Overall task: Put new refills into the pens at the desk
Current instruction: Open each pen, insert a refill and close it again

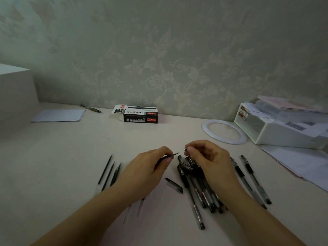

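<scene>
Left hand (150, 166) pinches a pen (170, 155); right hand (207, 157) pinches a tip (185, 149) — four refills (110, 172) left, two pens (248, 178) right, box (138, 113) far.

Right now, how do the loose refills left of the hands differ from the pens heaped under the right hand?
The refills are thin bare rods lying spread, nearly parallel; the pens are thicker, capped, with clear barrels, piled and crossing. The refills lie clear of the left hand; the right hand hovers over the pens. Both rest on the desk.

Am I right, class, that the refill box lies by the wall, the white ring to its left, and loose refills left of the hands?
Not quite: the head view shows the white ring to the right of the refill box, not left. The rest stands.
</scene>
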`<state>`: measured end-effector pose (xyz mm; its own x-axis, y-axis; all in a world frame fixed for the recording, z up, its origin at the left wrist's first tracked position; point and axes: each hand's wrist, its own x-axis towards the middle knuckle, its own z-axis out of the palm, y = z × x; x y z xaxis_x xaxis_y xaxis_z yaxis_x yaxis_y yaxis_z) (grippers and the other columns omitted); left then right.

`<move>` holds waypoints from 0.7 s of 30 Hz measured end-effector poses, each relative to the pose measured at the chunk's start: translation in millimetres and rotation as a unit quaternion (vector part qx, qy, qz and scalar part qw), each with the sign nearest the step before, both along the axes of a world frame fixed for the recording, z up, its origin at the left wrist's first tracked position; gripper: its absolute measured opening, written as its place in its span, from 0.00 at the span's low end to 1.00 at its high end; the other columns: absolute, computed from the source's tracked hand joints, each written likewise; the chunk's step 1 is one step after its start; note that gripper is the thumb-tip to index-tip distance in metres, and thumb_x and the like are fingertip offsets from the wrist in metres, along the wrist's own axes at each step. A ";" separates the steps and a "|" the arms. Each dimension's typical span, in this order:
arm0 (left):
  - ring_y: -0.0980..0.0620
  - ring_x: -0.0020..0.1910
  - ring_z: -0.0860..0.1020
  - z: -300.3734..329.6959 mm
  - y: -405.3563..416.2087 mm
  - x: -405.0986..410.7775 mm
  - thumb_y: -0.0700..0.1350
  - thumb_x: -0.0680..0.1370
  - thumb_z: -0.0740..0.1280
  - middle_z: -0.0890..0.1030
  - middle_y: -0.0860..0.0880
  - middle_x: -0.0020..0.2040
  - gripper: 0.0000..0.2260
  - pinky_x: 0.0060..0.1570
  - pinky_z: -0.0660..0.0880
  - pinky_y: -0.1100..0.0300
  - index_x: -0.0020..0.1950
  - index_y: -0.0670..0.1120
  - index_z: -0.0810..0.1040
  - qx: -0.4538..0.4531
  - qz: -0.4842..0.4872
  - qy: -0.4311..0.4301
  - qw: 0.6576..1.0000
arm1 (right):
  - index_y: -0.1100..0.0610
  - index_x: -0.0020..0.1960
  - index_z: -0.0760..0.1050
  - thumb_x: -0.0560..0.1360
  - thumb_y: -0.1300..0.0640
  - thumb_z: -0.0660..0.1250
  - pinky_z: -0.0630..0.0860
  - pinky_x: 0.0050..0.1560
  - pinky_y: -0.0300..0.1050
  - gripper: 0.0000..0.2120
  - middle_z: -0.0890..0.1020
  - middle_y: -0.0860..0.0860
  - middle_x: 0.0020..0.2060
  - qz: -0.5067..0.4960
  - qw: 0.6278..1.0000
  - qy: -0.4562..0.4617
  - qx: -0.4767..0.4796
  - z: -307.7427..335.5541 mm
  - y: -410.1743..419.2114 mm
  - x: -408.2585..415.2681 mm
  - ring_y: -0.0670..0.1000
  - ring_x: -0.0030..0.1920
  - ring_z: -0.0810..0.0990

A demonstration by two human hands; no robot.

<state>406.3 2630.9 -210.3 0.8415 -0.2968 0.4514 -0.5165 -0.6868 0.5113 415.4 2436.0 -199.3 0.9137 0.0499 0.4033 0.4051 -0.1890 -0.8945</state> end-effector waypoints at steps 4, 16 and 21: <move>0.59 0.35 0.72 -1.7 -0.5 0.9 0.53 0.81 0.58 0.73 0.62 0.33 0.06 0.33 0.64 0.64 0.54 0.58 0.73 -0.005 -0.012 -0.002 1.000 | 0.51 0.47 0.83 0.76 0.61 0.70 0.79 0.49 0.34 0.06 0.86 0.49 0.42 0.057 0.998 0.026 0.003 0.0 5.7 -2.9 0.47 0.46 0.85; 0.55 0.33 0.74 0.1 -0.4 -0.1 0.53 0.82 0.57 0.75 0.57 0.33 0.07 0.34 0.73 0.58 0.55 0.56 0.73 -0.025 -0.023 0.001 0.999 | 0.51 0.48 0.82 0.77 0.60 0.69 0.76 0.47 0.30 0.05 0.86 0.47 0.44 0.035 0.999 0.009 0.037 5.0 2.7 -4.5 0.44 0.47 0.84; 0.58 0.34 0.73 -1.3 -0.3 1.6 0.53 0.82 0.57 0.75 0.62 0.35 0.06 0.31 0.66 0.67 0.54 0.58 0.73 -0.024 -0.023 -0.008 0.999 | 0.49 0.47 0.82 0.77 0.59 0.70 0.78 0.49 0.34 0.06 0.86 0.49 0.43 0.033 0.999 -0.003 0.011 1.2 1.6 -2.0 0.47 0.46 0.84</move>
<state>407.9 2630.6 -211.6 0.8200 -0.3125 0.4795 -0.5553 -0.6372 0.5344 413.4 2437.6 -198.0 0.9060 0.1009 0.4112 0.4222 -0.1427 -0.8952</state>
